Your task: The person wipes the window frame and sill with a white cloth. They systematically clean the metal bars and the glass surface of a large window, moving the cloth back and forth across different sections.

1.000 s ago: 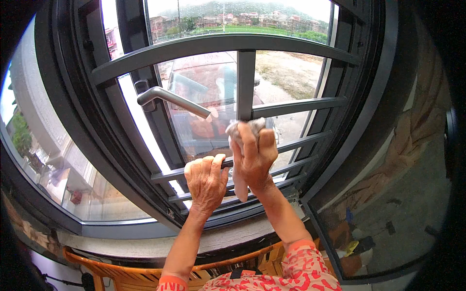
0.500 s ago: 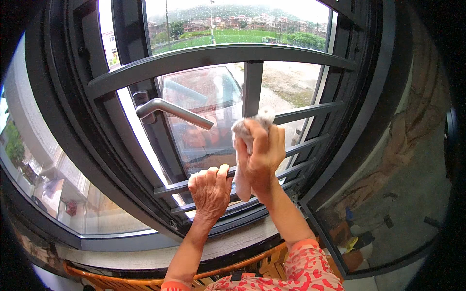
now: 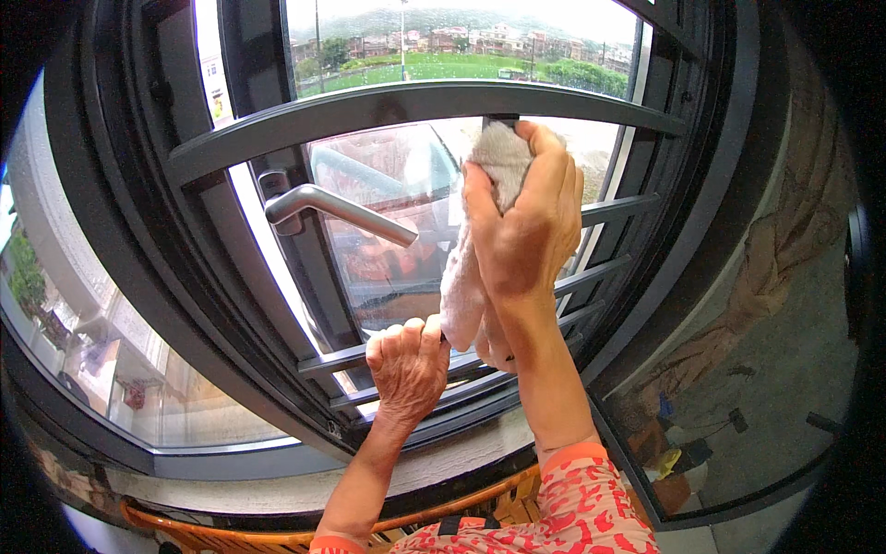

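Observation:
My right hand (image 3: 531,217) grips a whitish cloth (image 3: 501,157), bunched around the upper part of a dark upright bar just under the wide curved crossbar (image 3: 415,109). The cloth's loose end hangs down beside my wrist. Lower and to the left, my left hand (image 3: 409,362) has its fingers wrapped over a thin horizontal bar (image 3: 332,360) of the dark grey window grille. A silver window handle (image 3: 346,216) juts out to the left of the cloth, touched by neither hand.
Behind the grille is a glass pane (image 3: 383,249) with reflections; wet glass above shows a green field (image 3: 425,67). More grille bars (image 3: 614,210) run to the right. Below lie a stone sill (image 3: 277,491) and an orange-brown wooden rail (image 3: 231,537). A dark-framed glass panel (image 3: 738,369) stands at right.
My right hand has slid the cloth up the upright bar, from its lower end to just below the curved crossbar. My left hand keeps its hold on the lower bar.

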`<action>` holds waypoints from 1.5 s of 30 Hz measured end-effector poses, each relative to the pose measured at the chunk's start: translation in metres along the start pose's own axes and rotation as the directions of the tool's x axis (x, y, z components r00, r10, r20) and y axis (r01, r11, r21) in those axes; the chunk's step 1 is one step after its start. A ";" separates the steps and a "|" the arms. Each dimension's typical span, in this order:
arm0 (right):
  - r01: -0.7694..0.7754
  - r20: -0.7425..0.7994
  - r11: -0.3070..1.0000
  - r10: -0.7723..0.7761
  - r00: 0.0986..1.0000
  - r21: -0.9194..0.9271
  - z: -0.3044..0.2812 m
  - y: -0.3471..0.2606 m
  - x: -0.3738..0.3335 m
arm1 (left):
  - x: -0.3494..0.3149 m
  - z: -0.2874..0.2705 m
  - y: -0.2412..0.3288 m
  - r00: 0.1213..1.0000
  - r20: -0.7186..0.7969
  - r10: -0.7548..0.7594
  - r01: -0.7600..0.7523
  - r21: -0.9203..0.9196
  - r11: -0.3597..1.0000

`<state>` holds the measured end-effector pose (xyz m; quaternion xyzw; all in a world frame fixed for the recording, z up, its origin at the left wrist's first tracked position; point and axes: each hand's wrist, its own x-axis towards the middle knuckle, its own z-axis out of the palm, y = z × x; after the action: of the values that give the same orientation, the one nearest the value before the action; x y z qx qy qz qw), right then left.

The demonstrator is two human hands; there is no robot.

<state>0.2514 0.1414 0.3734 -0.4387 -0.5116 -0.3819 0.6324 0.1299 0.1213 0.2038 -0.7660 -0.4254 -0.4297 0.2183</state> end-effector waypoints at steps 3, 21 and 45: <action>-0.017 0.073 1.000 0.019 0.997 -0.021 -0.007 -0.001 -0.019 | -0.001 0.000 -0.001 1.000 0.001 -0.002 0.002 0.023 1.000; -0.025 0.096 0.990 0.039 0.995 -0.141 -0.006 -0.009 0.001 | -0.001 -0.001 0.000 1.000 0.020 -0.007 0.007 0.005 1.000; 0.156 0.347 0.960 -0.069 0.935 -0.232 -0.034 0.012 -0.142 | -0.001 -0.004 -0.001 1.000 -0.007 0.001 -0.002 -0.097 0.995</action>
<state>0.2465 0.1178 0.2290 -0.5449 -0.5826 -0.4001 0.4511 0.1271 0.1187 0.2055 -0.7746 -0.4027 -0.4523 0.1824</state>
